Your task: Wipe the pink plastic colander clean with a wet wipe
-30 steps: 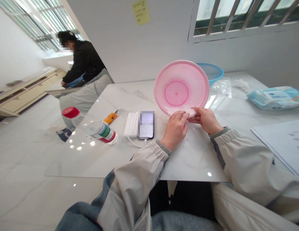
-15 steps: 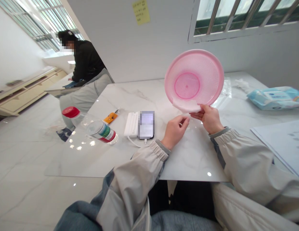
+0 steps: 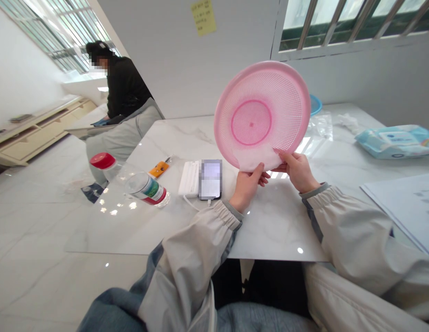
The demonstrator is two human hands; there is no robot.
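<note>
A round pink plastic basket (image 3: 290, 101) with a mesh wall is held tilted up above the table, its inside facing me. Over its lower rim lies a white wet wipe (image 3: 254, 159). My right hand (image 3: 299, 171) pinches the wipe and the rim at the lower right, thumb on top and fingers behind. At the bottom of the rim my left hand (image 3: 248, 186) is closed, its thumb over the wipe and its other fingers under the edge.
Left on the marble-look table (image 3: 200, 235) are a phone (image 3: 210, 180), a white power bank (image 3: 189, 179), an orange tag (image 3: 159, 169) and a red-capped bottle (image 3: 147, 190). A wipes pack (image 3: 396, 140), papers (image 3: 404, 203) and a blue rim (image 3: 315, 105) are rightward. A person (image 3: 122, 85) sits far left.
The pink basket has shifted left and slightly up, uncovering a blue rim behind it. My left hand, apart from the basket before, has taken hold of its lower rim over the wipe.
</note>
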